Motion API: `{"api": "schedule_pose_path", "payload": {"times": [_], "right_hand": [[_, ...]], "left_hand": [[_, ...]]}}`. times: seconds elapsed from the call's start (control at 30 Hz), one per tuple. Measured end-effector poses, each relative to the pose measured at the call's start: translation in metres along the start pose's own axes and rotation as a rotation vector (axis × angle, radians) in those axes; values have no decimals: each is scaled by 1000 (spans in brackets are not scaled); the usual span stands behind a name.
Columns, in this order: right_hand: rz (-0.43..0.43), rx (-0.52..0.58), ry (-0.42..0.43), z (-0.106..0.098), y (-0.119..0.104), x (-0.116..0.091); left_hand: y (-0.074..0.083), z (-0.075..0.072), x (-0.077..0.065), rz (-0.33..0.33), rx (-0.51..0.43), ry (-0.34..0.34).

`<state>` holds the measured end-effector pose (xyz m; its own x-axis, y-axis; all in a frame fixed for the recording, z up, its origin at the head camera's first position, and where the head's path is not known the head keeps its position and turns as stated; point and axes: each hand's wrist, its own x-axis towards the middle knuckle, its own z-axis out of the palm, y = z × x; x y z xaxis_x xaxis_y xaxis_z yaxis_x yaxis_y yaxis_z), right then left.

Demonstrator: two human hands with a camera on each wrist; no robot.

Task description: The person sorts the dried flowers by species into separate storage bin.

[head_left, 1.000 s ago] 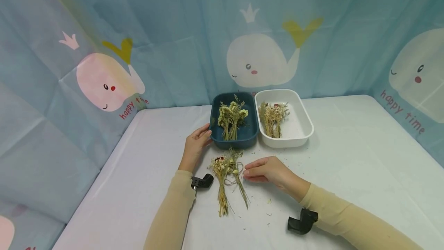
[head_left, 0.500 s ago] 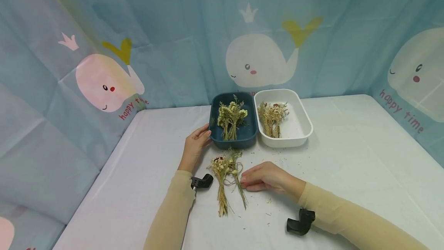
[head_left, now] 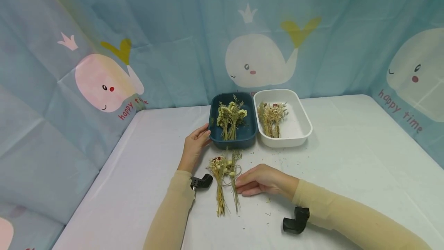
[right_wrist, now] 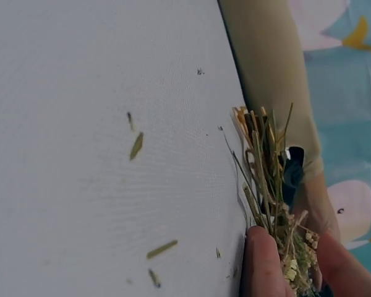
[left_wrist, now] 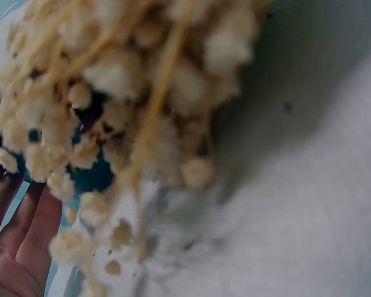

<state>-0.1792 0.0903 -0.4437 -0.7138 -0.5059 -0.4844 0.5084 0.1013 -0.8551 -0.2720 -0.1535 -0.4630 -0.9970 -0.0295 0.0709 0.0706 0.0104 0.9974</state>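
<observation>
My left hand (head_left: 195, 146) rests at the left side of a dark blue tray (head_left: 212, 140), its fingers against the outer wall. In front of the tray lie two bunches of dried flowers: a cream bunch (head_left: 217, 165) with dark red bits and a thinner green-yellow bunch (head_left: 236, 188) loosely looped with twine. The fingertips of my right hand (head_left: 265, 180) touch the stems of the green-yellow bunch from the right. In the right wrist view, its index finger (right_wrist: 264, 263) and thumb (right_wrist: 343, 269) stand apart on either side of that bunch. Cream flower heads (left_wrist: 117, 80) cover much of the left wrist view.
Tied yellow flower bunches (head_left: 231, 119) lie inside the blue tray. Right beside it, a white tray (head_left: 301, 126) holds cream and red bunches (head_left: 272, 117). Small stem scraps (right_wrist: 162, 249) are scattered over the white tabletop (head_left: 347, 153). A blue whale-print curtain (head_left: 187, 61) stands behind.
My right hand has lowered and moved left to the green-yellow bunch. The stem ends of that bunch have swung left toward the cream bunch. My left hand stays at the blue tray.
</observation>
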Motion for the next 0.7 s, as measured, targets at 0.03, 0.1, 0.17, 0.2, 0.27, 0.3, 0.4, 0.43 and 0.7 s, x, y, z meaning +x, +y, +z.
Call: {"api": "schedule_pose_path", "payload": {"times": [0.03,0.1,0.17,0.2,0.27,0.3,0.4,0.43,0.7], "right_hand": [[3,2,-1,1,0,0],[9,4,-2,3,-1,0],[14,6,5,5,-2,0],[16,5,8,6,-2,-1],[25,2,16,8,-3,0],[29,0,20,9,-3,0],[40,-1,30,10,-4,0],[44,0,30,10,-4,0],[58,7,5,14,-4,1]], "left_hand": [[0,0,0,-1,0,1],[0,-1,0,-3,-1,1],[0,-1,0,-5,-3,-1],[0,-1,0,-6,-4,-2],[0,-1,0,-7,-6,-4],[1,-1,0,-7,-6,-6],[1,-1,1,-1,-8,-14],[1,-1,1,-1,-7,-12],[1,-1,0,-7,-7,-12]]}}
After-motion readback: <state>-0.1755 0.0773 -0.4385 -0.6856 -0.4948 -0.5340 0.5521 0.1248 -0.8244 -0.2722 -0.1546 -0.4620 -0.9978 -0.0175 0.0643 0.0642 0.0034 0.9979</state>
